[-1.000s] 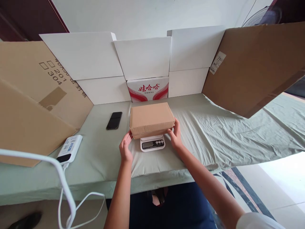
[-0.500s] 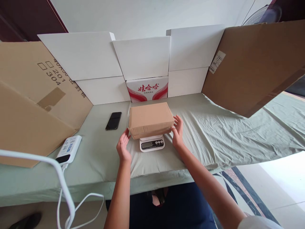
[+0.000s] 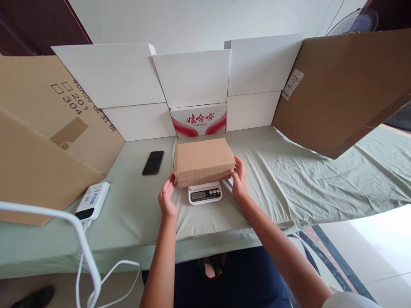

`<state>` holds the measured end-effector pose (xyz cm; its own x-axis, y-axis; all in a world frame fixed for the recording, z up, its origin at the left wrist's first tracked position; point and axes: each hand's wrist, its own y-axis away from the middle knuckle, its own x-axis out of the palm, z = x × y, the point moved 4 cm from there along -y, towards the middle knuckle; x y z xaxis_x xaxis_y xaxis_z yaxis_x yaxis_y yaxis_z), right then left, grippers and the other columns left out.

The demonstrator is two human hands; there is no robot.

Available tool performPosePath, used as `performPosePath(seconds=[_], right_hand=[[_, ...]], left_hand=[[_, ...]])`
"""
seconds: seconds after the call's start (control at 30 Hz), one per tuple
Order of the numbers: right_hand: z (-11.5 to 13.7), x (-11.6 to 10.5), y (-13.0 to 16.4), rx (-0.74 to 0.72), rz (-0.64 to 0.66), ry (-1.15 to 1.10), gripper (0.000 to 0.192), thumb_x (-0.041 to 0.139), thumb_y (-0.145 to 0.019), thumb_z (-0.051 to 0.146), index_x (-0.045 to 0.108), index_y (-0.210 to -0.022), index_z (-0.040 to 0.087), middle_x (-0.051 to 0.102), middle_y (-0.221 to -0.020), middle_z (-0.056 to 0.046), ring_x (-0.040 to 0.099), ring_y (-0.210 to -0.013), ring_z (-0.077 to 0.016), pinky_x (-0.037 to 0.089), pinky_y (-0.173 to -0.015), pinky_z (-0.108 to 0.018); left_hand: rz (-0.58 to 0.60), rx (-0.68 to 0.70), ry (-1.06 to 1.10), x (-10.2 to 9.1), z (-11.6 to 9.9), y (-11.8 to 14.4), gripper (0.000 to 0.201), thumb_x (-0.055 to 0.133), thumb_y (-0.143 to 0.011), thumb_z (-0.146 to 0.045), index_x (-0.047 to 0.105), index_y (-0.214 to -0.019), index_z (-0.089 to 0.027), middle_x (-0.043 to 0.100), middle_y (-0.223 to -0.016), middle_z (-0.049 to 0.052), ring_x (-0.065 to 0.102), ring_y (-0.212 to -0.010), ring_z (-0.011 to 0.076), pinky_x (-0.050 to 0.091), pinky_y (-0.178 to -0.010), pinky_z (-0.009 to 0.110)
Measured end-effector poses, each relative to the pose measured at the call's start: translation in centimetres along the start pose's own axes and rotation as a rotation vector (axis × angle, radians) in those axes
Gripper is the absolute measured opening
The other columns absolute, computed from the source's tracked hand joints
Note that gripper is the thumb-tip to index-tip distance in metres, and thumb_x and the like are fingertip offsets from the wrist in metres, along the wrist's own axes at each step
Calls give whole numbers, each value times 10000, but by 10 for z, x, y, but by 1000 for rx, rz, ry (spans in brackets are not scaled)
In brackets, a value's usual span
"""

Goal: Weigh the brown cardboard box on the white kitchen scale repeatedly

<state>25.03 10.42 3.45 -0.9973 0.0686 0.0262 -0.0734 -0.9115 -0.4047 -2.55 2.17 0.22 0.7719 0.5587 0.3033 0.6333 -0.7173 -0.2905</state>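
Box on scale, phone left.

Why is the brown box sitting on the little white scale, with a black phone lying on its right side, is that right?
Not quite. The head view shows the brown cardboard box on the white scale, with the left hand and right hand at its ends, but the black phone lies on the green cloth to the box's left, not its right.
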Motion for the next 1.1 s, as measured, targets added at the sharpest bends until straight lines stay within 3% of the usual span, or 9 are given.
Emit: performPosePath(seconds=[0.3, 0.57, 0.77, 0.87, 0.97, 1.1], right_hand=[[3, 5, -1, -65, 66, -5, 510, 505, -931, 524, 462, -1404, 336, 524, -1457, -75, 507, -1320, -317, 457, -1099, -547], [-1, 8, -3, -68, 72, 51, 523, 554, -920, 520, 495, -1389, 295, 562, -1386, -120, 520, -1292, -338, 486, -1049, -552], [4, 10, -7, -91, 80, 32, 525, 562, -919, 562, 502, -1383, 325, 575, -1366, -81, 540, -1266, -311, 480, -1067, -502], [12, 14, -25, -140, 84, 1, 564, 561, -924, 565, 486, -1409, 286, 550, -1417, -98, 521, -1296, -319, 448, -1103, -501], [12, 26, -55, -219, 102, -31, 604, 588, -904, 575, 471, -1414, 275, 529, -1445, -100, 522, -1289, -316, 443, -1106, -489], [-16, 46, -92, -228, 111, -93, 679, 608, -875, 580, 395, -1453, 296, 495, -1485, -82, 484, -1343, -295, 422, -1141, -463]], left_hand=[[40, -61, -72, 1, 5, 0, 733, 513, -850, -722, 732, -1229, -134, 709, -1260, 217, 681, -1187, 338, 525, -1026, 483], [52, -61, -79, 2, 4, 0, 752, 537, -818, -743, 737, -1203, -128, 715, -1244, 221, 691, -1165, 337, 534, -1010, 477], [17, -76, -70, -2, 6, -3, 693, 534, -830, -711, 747, -1125, -121, 741, -1158, 218, 711, -1110, 339, 535, -994, 499], [37, -49, -26, 8, -4, -23, 689, 551, -816, -722, 743, -1090, -121, 746, -1133, 213, 715, -1095, 334, 529, -996, 496], [61, 1, 24, 29, -15, -60, 673, 579, -806, -722, 723, -1114, -141, 734, -1179, 198, 696, -1145, 320, 499, -1034, 476], [154, -27, 86, 59, 1, -106, 630, 632, -773, -711, 705, -1117, -188, 696, -1280, 181, 614, -1292, 303, 423, -1115, 441]])
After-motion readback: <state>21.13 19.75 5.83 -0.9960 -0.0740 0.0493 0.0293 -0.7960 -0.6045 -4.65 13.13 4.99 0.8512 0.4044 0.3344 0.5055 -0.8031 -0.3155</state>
